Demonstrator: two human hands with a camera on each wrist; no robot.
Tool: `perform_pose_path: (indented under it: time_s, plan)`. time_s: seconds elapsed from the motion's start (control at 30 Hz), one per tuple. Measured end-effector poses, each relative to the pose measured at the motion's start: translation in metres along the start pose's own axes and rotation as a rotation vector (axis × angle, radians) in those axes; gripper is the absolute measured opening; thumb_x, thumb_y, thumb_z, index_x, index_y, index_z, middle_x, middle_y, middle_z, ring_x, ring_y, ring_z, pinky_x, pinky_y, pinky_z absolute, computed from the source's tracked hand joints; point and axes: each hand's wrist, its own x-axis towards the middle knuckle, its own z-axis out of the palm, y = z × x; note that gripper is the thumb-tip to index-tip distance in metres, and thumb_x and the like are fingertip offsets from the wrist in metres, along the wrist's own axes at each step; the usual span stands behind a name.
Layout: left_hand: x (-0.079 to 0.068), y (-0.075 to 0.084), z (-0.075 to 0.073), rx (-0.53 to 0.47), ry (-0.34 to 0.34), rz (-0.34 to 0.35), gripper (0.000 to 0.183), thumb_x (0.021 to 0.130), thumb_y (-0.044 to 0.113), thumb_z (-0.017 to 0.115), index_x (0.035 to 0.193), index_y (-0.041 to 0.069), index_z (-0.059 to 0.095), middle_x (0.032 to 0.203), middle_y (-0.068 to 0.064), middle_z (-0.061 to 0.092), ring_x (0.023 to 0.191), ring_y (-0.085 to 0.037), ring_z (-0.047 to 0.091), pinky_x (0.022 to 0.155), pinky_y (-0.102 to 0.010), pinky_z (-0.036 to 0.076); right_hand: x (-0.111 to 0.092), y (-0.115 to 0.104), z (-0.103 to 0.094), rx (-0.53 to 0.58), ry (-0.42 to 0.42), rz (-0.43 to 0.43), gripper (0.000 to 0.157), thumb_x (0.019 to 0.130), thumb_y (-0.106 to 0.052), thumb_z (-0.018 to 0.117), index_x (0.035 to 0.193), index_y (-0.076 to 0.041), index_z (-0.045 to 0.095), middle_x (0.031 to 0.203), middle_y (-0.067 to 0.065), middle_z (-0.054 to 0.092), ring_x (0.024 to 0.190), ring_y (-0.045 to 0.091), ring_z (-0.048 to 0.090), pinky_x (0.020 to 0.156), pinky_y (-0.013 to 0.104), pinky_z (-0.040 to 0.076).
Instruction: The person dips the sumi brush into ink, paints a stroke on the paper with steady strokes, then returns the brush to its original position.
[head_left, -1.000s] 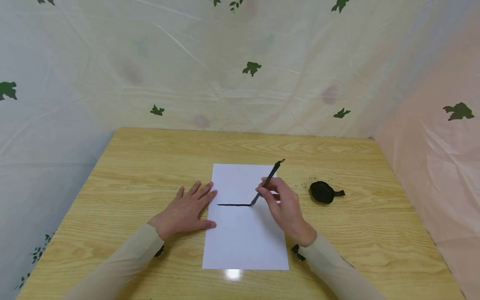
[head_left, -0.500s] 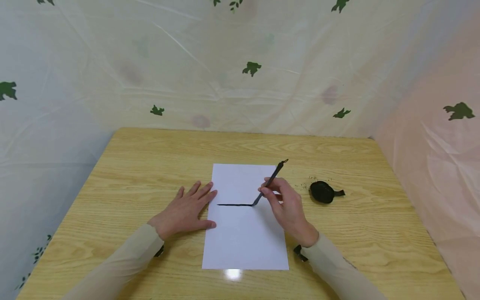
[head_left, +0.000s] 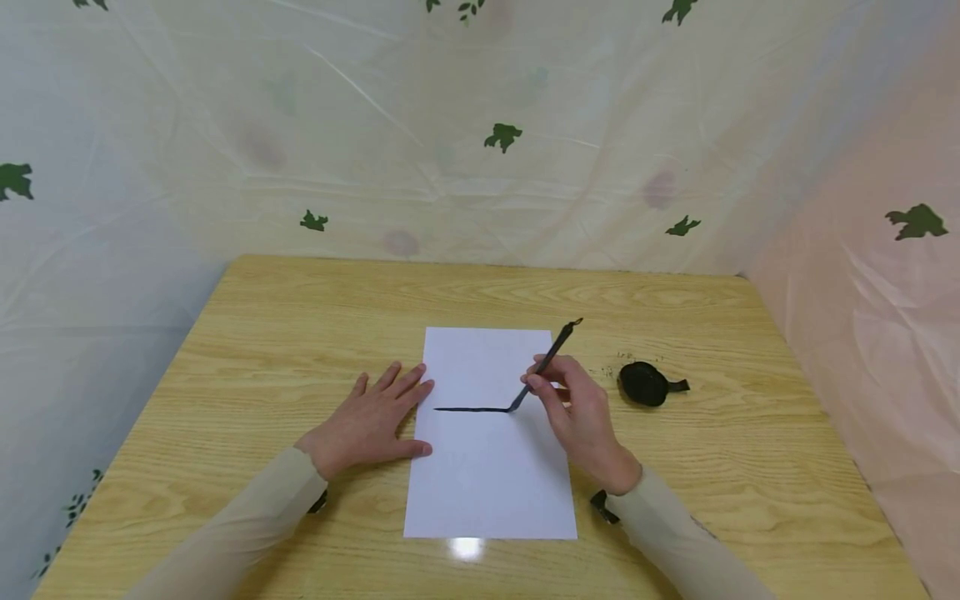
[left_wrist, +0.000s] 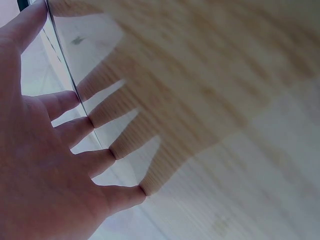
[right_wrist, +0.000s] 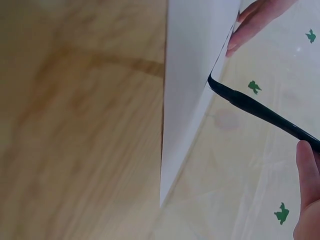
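My right hand [head_left: 588,421] pinches a black ink brush [head_left: 553,350] between thumb and fingers, its handle leaning up to the right. The bent brush tip [right_wrist: 212,82] meets the white sheet of paper [head_left: 487,492], at the right end of a thin black horizontal line [head_left: 468,409]. With fingers spread, my left hand [head_left: 367,425] lies flat at the paper's left edge, thumb and some fingertips on the sheet. In the left wrist view the left fingers [left_wrist: 95,162] are straight and touch the surface. Only part of the right hand shows in the right wrist view.
A small black pan-shaped dish [head_left: 643,384] with a short handle stands right of the paper, dark specks on the wood beside it. The wooden table [head_left: 300,308] is bordered by pale curtains [head_left: 405,167] with green leaf-like and bird-like shapes.
My right hand and the brush have slid slightly to the right, and the black line has grown longer in that direction. The left hand and the paper stay where they were.
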Motion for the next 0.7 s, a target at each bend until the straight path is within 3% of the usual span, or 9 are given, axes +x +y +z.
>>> perform_pose_path:
  time_s: [0.7]
  plan:
    - [-0.0002, 0.0011, -0.0007, -0.003, -0.001, 0.000, 0.092, 0.093, 0.061, 0.068, 0.163, 0.013, 0.034, 0.172, -0.008, 0.021, 0.156, -0.043, 0.013, 0.115, -0.076, 0.016, -0.0024, 0.0015, -0.0066, -0.018, 0.011, -0.002, 0.038, 0.085, 0.019, 0.072, 0.118, 0.005, 0.061, 0.101, 0.012, 0.072, 0.088, 0.027, 0.076, 0.075, 0.020, 0.059]
